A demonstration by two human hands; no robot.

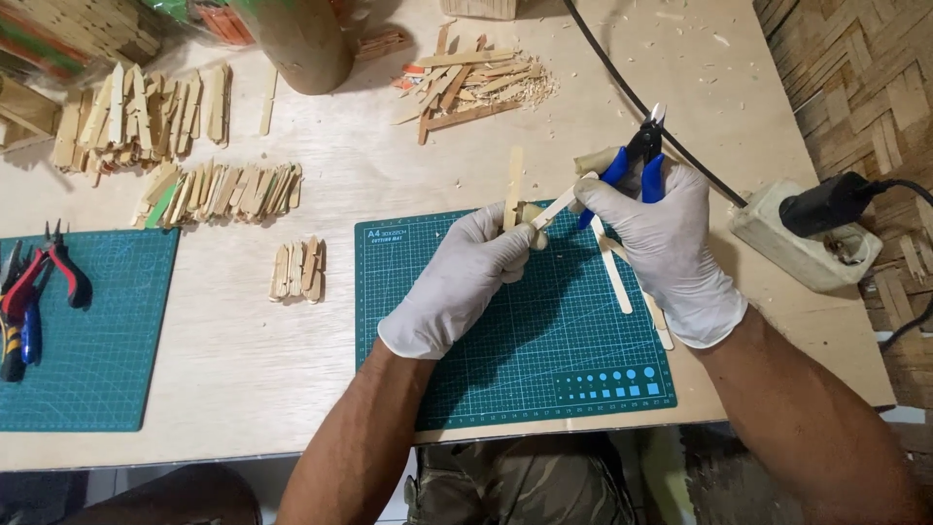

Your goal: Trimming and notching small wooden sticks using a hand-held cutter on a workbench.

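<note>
Pliers (pixel 49 267) lay on the far-left mat (pixel 97 389). Over the middle green mat (pixel 544 360), the gloved left hand (pixel 466 277) pinched a small wooden piece (pixel 530 214) with an upright stick (pixel 513 185); the right hand (pixel 666 243) gripped blue-handled cutters (pixel 637 160) and a stick (pixel 564 204).

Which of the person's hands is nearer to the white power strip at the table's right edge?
Right. The right hand, holding blue-handled cutters, is just left of the power strip; the left hand is farther left, over the green cutting mat.

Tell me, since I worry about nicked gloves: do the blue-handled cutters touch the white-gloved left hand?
Apart. The head view shows the blue-handled cutters in the right hand, clear of the left hand.
</note>
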